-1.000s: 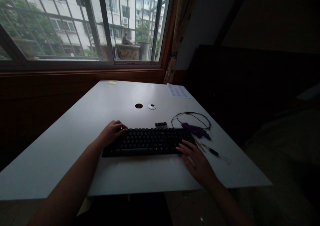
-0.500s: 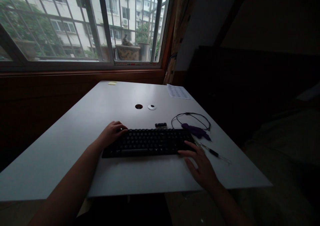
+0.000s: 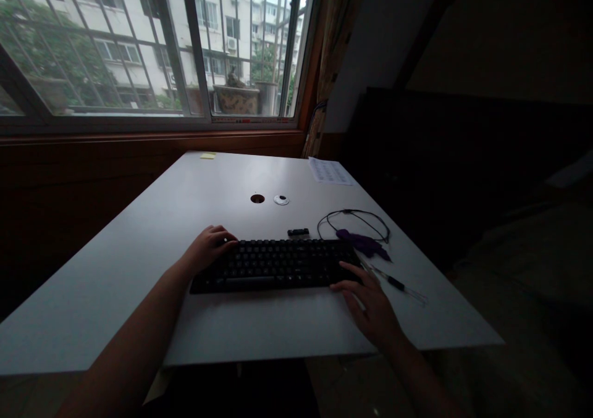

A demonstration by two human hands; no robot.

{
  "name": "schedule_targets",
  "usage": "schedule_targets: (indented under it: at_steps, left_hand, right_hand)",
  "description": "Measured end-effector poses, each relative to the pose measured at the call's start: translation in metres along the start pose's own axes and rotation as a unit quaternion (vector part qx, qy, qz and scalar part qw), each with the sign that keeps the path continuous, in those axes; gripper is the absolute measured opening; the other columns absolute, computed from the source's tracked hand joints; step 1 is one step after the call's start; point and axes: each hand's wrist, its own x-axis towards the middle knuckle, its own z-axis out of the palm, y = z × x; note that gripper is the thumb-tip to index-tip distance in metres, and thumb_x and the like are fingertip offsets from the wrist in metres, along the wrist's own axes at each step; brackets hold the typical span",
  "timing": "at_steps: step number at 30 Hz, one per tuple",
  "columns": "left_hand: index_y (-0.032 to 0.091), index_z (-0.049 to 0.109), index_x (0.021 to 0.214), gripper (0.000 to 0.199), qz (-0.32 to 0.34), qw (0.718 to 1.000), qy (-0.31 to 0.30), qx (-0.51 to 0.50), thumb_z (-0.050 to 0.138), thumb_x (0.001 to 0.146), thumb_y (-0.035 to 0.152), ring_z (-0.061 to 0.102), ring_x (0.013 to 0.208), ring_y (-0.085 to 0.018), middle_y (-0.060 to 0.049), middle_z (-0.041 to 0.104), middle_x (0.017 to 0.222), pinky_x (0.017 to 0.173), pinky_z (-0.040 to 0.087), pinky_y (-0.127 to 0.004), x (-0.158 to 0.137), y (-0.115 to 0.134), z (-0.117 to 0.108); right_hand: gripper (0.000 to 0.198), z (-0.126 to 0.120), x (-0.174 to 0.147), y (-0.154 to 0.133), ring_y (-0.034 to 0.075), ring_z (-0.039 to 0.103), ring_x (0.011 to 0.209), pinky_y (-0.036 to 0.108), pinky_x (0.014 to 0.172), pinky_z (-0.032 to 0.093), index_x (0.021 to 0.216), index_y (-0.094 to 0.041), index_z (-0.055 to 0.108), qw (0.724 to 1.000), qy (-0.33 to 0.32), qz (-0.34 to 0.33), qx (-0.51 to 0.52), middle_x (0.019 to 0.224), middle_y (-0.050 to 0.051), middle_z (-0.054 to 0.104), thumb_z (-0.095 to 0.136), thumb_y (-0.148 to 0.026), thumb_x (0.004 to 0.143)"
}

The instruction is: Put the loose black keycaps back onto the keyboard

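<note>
A black keyboard (image 3: pixel 278 263) lies on the white table, its front edge towards me. At its left end, my left hand (image 3: pixel 212 246) is closed round the far corner, fingers bent and thumb resting along the top; part of that end is hidden under the hand. My right hand (image 3: pixel 365 300) lies at the front right, fingers spread and tips touching the number-pad end, with nothing held in them. Just behind the keyboard is a small black piece (image 3: pixel 298 232), its kind unclear.
A coiled black cable (image 3: pixel 356 210) and a purple cloth (image 3: pixel 365 243) lie right of the keyboard, beside a thin tool with a black handle (image 3: pixel 395 283). Further back are a round hole (image 3: pixel 257 199), its white cover (image 3: pixel 281 200), printed paper (image 3: pixel 330 171) and yellow notes (image 3: pixel 208 156).
My right hand has shifted very slightly to the left at the keyboard's right end, its fingers a little lower. The left hand looks still.
</note>
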Motion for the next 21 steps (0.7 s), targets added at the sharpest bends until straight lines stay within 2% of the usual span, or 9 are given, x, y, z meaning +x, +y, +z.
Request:
schedule_targets:
  at_steps: [4,5,9,13,17,21]
  left_hand:
    - [0.027,0.078,0.099,0.032,0.004,1.000,-0.002,-0.002,0.057,0.096,0.051,0.061,0.096,-0.025,-0.007,0.070,0.098,0.090,0.049,-0.043,0.001,0.001,0.000]
    - [0.027,0.078,0.100,0.032,0.005,1.000,-0.003,-0.004,0.057,0.096,0.051,0.061,0.095,-0.025,-0.007,0.070,0.098,0.090,0.049,-0.042,0.001,0.001,0.000]
    - [0.027,0.078,0.098,0.032,0.005,1.000,-0.002,-0.008,0.058,0.096,0.051,0.061,0.094,-0.025,-0.006,0.070,0.096,0.089,0.048,-0.041,0.001,-0.001,0.001]
    - [0.027,0.078,0.098,0.030,0.007,1.000,0.000,-0.009,0.059,0.096,0.050,0.060,0.094,-0.025,-0.006,0.070,0.096,0.089,0.048,-0.041,0.002,-0.004,0.002]
    - [0.026,0.078,0.097,0.030,0.008,1.000,0.000,-0.011,0.060,0.095,0.050,0.060,0.093,-0.025,-0.006,0.070,0.096,0.088,0.048,-0.041,0.002,-0.005,0.003]
    - [0.027,0.078,0.098,0.030,0.007,1.000,0.002,-0.013,0.060,0.096,0.050,0.061,0.094,-0.024,-0.006,0.070,0.097,0.088,0.048,-0.041,0.001,-0.004,0.003]
  right_hand:
    - [0.033,-0.001,0.001,-0.002,0.029,0.055,0.133,0.053,0.106,0.049,0.129,-0.029,0.066,1.000,0.006,-0.007,-0.013,0.148,0.010,0.054,0.055,-0.027,0.097]
    - [0.032,-0.001,0.001,-0.003,0.029,0.056,0.132,0.053,0.106,0.049,0.127,-0.029,0.066,1.000,0.005,-0.009,-0.016,0.147,0.010,0.055,0.056,-0.028,0.097]
    - [0.017,-0.001,0.000,-0.003,0.028,0.061,0.123,0.051,0.101,0.052,0.103,-0.027,0.072,0.999,0.030,-0.024,0.004,0.135,0.009,0.063,0.057,-0.025,0.096]
    - [0.014,0.003,0.004,-0.001,0.026,0.063,0.116,0.046,0.095,0.055,0.103,-0.027,0.069,0.998,0.060,-0.023,0.012,0.114,0.008,0.069,0.060,-0.022,0.095]
    - [0.007,0.012,0.032,0.004,0.025,0.065,0.103,0.044,0.091,0.055,0.101,-0.027,0.066,0.996,0.085,0.009,0.014,0.103,0.007,0.069,0.062,-0.026,0.096]
    - [0.005,0.024,0.080,0.007,0.026,0.063,0.102,0.044,0.091,0.053,0.099,-0.026,0.064,0.997,0.062,0.005,0.040,0.098,0.005,0.069,0.059,-0.026,0.096]
